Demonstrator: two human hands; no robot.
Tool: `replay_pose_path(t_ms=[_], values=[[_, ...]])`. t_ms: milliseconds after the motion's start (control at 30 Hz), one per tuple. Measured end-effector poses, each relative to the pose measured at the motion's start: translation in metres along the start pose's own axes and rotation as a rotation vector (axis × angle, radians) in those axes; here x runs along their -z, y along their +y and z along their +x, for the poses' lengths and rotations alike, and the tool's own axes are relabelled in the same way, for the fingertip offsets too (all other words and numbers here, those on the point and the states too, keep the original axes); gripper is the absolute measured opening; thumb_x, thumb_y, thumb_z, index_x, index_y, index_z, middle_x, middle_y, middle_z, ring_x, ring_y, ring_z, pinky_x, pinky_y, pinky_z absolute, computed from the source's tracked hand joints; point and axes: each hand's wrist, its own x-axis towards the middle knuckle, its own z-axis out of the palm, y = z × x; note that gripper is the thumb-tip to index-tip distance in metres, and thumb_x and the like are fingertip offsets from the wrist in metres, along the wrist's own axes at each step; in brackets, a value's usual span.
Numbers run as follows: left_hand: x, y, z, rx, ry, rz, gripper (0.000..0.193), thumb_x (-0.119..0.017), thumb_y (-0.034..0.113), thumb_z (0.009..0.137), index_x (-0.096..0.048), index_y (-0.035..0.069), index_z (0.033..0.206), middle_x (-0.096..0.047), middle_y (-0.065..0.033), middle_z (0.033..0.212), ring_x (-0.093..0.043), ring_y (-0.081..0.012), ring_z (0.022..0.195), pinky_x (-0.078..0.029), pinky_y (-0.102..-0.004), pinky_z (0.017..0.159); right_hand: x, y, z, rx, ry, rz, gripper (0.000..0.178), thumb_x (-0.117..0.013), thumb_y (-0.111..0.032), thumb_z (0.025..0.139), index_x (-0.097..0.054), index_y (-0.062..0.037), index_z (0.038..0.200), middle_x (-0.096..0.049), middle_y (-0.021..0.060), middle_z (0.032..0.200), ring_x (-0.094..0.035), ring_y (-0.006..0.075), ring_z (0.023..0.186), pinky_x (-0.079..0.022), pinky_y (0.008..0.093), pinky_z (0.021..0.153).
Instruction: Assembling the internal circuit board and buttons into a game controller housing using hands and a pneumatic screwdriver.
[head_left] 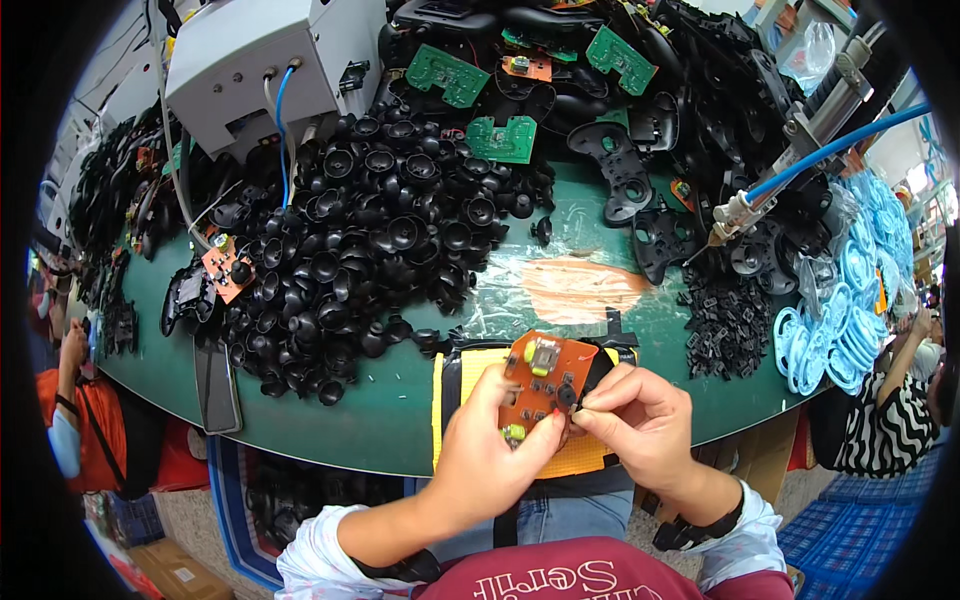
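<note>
An orange-brown circuit board [545,385] is held tilted over a yellow pad with black edging [455,385] at the table's front edge. It carries yellow-green joystick modules and small black parts. My left hand [485,455] is closed around its left and lower side, the thumb lying across its lower part. At the board's right edge, the thumb and forefinger of my right hand [645,425] are pinched together beside a small round black part. What sits between those fingertips is too small to make out. Something black shows behind the board's upper right.
A heap of black joystick caps [350,240] covers the left of the green table [330,440]. Green circuit boards [503,140] and black controller shells [610,170] lie behind. A metal tool with a blue hose [735,215], small black parts [725,325] and light-blue rings [825,340] are at right.
</note>
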Motion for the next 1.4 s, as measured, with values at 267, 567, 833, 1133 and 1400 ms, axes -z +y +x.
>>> replay_pose_path(t_ms=[267,567,833,1133,1400], values=[[0.021,0.021,0.028,0.211,-0.337,0.050,0.033,-0.066,0.009,0.080,-0.058,-0.004,0.109,-0.066,-0.0076,0.096,-0.061,-0.0105,0.086,-0.051,-0.0275,0.078,0.027,-0.030,0.049,0.587,-0.476,-0.929,0.076,-0.088,-0.028,0.065,-0.055,-0.0032,0.129,-0.055,0.0158,0.125,-0.057,0.0321,0.110,-0.048,0.0372,0.092],[0.032,0.041,0.037,0.064,-0.330,0.236,0.070,-0.082,0.022,0.075,-0.049,-0.005,0.132,-0.065,-0.0179,0.116,-0.064,-0.0209,0.105,-0.050,-0.0315,0.090,0.032,-0.015,0.045,0.350,-0.283,-0.345,0.036,-0.063,0.006,0.089,-0.056,0.0025,0.124,-0.055,0.0130,0.121,-0.063,0.0178,0.105,-0.060,0.0263,0.078],[0.044,-0.002,0.024,-0.348,-0.499,0.593,0.051,-0.085,0.013,0.067,-0.058,0.002,0.109,-0.026,-0.0252,0.155,-0.028,-0.0400,0.143,-0.036,-0.0432,0.111,0.025,-0.005,0.031,0.057,0.071,-0.108,0.030,-0.061,0.002,0.092,-0.053,0.0046,0.121,-0.058,0.0143,0.119,-0.069,0.0182,0.089,-0.057,0.0224,0.051],[0.043,-0.021,0.007,-0.474,-0.232,0.714,0.049,-0.091,0.026,0.060,-0.061,0.000,0.090,-0.042,-0.0265,0.146,-0.054,-0.0391,0.125,-0.051,-0.0369,0.093,0.026,0.004,0.011,-0.015,0.149,-0.195,0.030,-0.064,0.004,0.089,-0.056,0.0042,0.118,-0.053,0.0129,0.124,-0.068,0.0158,0.088,-0.058,0.0209,0.056],[0.042,-0.033,-0.001,-0.560,-0.097,0.633,0.047,-0.089,0.025,0.064,-0.064,-0.001,0.094,-0.046,-0.0317,0.139,-0.056,-0.0430,0.121,-0.050,-0.0421,0.097,0.017,0.009,0.010,0.213,0.082,-0.606,0.028,-0.069,0.009,0.082,-0.064,0.0045,0.108,-0.061,0.0143,0.109,-0.063,0.0110,0.078,-0.057,0.0191,0.058]])
